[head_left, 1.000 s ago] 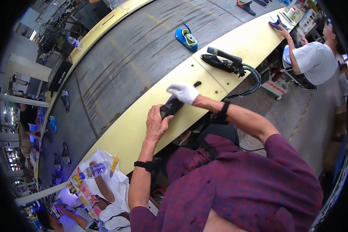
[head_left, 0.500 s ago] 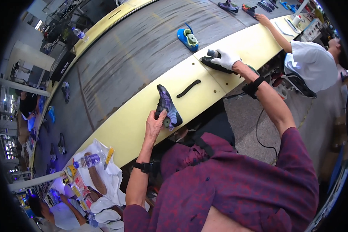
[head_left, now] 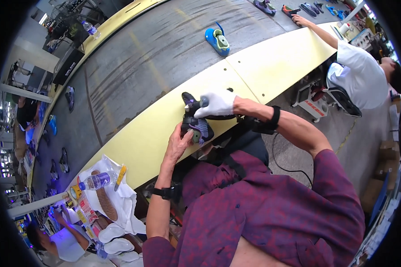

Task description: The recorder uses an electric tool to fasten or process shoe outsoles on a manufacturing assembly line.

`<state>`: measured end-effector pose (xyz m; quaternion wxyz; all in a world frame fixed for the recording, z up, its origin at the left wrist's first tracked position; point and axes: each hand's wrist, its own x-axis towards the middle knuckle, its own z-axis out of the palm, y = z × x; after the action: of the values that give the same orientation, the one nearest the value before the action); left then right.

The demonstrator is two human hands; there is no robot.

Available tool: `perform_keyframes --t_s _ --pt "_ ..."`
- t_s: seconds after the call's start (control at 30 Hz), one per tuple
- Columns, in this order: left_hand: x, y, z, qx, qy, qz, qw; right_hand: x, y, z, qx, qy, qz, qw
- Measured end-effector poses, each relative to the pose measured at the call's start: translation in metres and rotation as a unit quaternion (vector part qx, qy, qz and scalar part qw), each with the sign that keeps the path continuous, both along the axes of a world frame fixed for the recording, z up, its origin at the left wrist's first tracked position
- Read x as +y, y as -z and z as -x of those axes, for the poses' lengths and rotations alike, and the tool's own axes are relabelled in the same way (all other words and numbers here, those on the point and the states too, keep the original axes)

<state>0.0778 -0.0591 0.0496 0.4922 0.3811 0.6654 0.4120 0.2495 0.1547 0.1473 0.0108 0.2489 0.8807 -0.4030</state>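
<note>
watching from far, i see the left hand (head_left: 177, 144) with fingers clamped on the heel end of the purple-striped shoe (head_left: 203, 126), on the yellow table (head_left: 138, 155); the gloved right hand (head_left: 218, 104) has fingers wrapped around a black tool (head_left: 221, 117) beside it.

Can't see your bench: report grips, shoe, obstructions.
Left grip holding shoe, over yellow bench. Gloved right grip around black tool, close by. Tool partly hidden behind right grip; contact unclear.
</note>
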Motion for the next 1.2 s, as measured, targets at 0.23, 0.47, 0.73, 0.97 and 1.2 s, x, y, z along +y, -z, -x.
perform_keyframes --t_s 0.23,0.47,0.73,0.97,1.2 --pt "0.004 0.002 -0.006 -0.016 -0.03 -0.03 0.999 0.006 0.008 -0.001 -0.024 0.024 0.066 0.997" --pt "0.02 -0.026 -0.03 0.054 -0.05 0.035 0.997 0.01 0.006 -0.06 -0.085 -0.044 -0.011 0.995" --pt "0.073 -0.063 -0.018 0.377 0.231 -0.091 0.892 0.011 -0.015 -0.161 -0.009 0.179 0.003 0.984" --pt "0.152 -0.1 -0.022 0.426 0.505 -0.007 0.751 -0.016 -0.003 -0.179 0.036 0.196 0.044 0.979" --pt "0.142 -0.079 -0.025 0.577 0.442 -0.145 0.671 -0.033 -0.003 -0.187 0.043 0.194 0.034 0.98"
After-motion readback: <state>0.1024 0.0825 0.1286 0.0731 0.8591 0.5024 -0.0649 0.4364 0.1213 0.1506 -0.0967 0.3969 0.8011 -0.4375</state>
